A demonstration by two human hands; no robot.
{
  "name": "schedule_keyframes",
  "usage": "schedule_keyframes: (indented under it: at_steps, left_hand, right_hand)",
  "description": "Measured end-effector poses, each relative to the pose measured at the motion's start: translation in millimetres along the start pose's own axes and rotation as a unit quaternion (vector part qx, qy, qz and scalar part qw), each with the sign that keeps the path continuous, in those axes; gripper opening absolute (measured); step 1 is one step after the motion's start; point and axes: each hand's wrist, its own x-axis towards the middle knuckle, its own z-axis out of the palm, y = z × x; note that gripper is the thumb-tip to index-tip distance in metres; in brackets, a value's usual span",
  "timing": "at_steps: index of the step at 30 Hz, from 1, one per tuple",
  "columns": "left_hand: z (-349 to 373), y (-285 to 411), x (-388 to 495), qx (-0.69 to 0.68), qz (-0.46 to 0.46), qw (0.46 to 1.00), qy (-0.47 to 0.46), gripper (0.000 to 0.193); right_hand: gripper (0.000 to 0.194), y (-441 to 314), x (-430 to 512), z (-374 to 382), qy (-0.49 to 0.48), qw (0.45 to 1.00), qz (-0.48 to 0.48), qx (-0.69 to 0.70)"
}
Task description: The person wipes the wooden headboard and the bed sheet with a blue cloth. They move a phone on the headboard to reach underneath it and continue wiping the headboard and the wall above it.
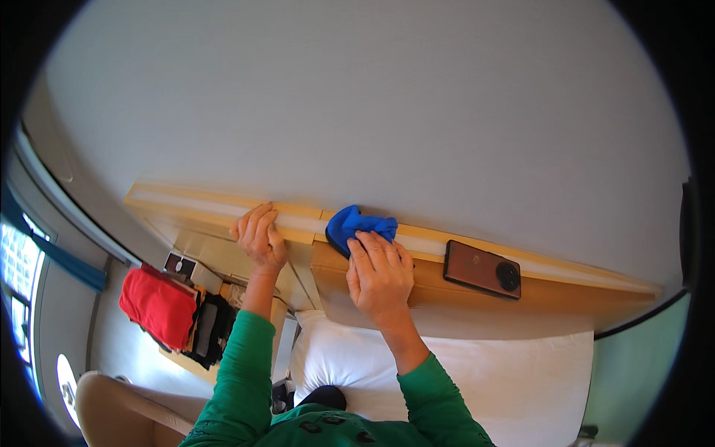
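My right hand [382, 274] presses a bunched blue cloth [357, 226] with a dark edge onto the narrow top of a headboard [416, 246]. To the left, my left hand [260, 232] grips the wooden top edge of the adjoining panel [201, 207], fingers curled over it. A brown smartphone [475, 268] lies back-side up on the headboard's top, right of the cloth; its round black camera module faces me. Padded tan upholstery [536, 307] covers the headboard's front. The cloth's underside is hidden.
A plain grey wall [391, 112] rises directly behind the headboard. Below lies a bed with white bedding [491, 374]. At the lower left, a red cloth [159, 307] tops a pile of dark fabrics [212, 329] on a wooden surface. A tan armchair [123, 408] stands nearer me.
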Motion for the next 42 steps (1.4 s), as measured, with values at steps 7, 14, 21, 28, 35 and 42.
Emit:
schedule_keyframes:
  at_steps: [7,14,21,28,35,42]
  left_hand:
    - [-3,-2,-1,0.003,0.009,1.000,-0.030,0.027]
    - [-4,-10,-4,0.010,0.049,0.998,-0.044,0.036]
    - [-4,-19,-10,0.002,0.067,0.996,-0.061,0.042]
    - [-3,-19,-14,-0.010,0.055,0.997,-0.053,0.038]
    - [-22,26,32,-0.046,-0.045,0.992,-0.113,0.023]
    - [-19,176,84,-0.308,0.045,0.889,-0.336,0.065]
  right_hand:
    - [0.028,-3,1,-7,-0.038,0.999,0.025,-0.002]
    - [0.029,-5,2,-11,-0.061,0.997,0.047,0.000]
    - [0.031,-10,6,-15,-0.079,0.995,0.059,0.006]
    - [0.028,-12,8,-16,-0.071,0.996,0.058,0.009]
    - [0.030,-9,7,-13,-0.036,0.999,0.031,-0.003]
    - [0.032,0,-12,7,-0.022,0.986,0.078,0.144]
